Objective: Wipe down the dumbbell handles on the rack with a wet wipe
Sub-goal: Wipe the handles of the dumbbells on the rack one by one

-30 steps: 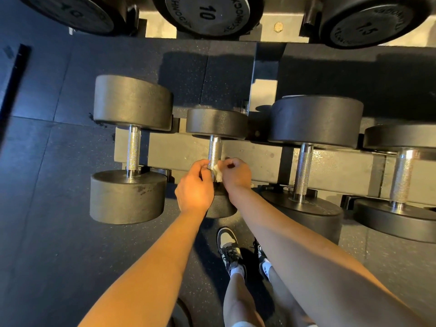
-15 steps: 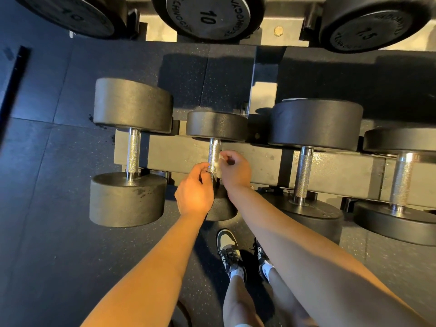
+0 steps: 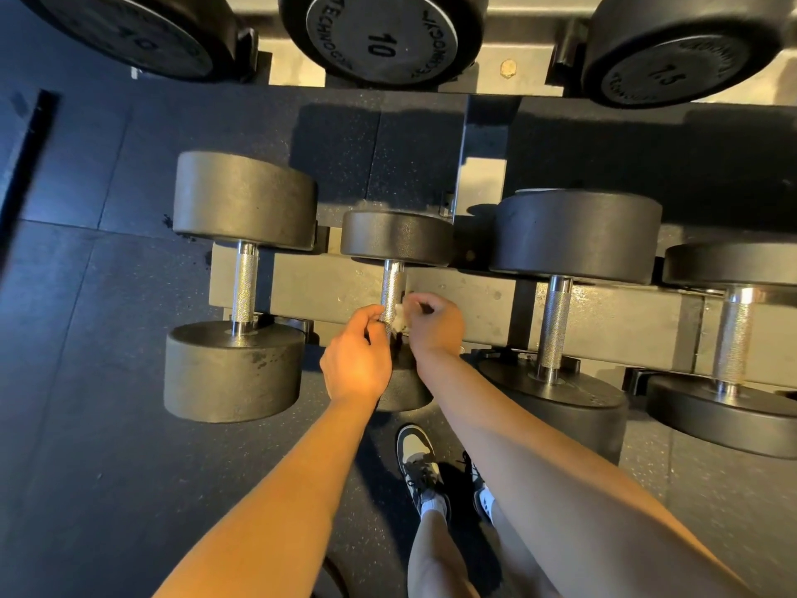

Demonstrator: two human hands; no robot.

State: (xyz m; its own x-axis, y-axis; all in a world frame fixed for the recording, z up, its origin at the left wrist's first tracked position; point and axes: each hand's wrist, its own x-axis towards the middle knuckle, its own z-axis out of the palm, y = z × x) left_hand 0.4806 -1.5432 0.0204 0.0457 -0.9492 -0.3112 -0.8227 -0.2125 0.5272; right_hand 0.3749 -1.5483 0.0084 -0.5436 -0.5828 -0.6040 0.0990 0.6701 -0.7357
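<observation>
Head: upper dumbbell (image 3: 381, 36) reads "10", neighbour (image 3: 673, 62) "7.5".

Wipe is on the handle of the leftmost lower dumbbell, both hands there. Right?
Not the leftmost. The head view shows the wipe on the handle of the second dumbbell from the left, with the left hand and right hand both there. The leftmost dumbbell is untouched.
</observation>
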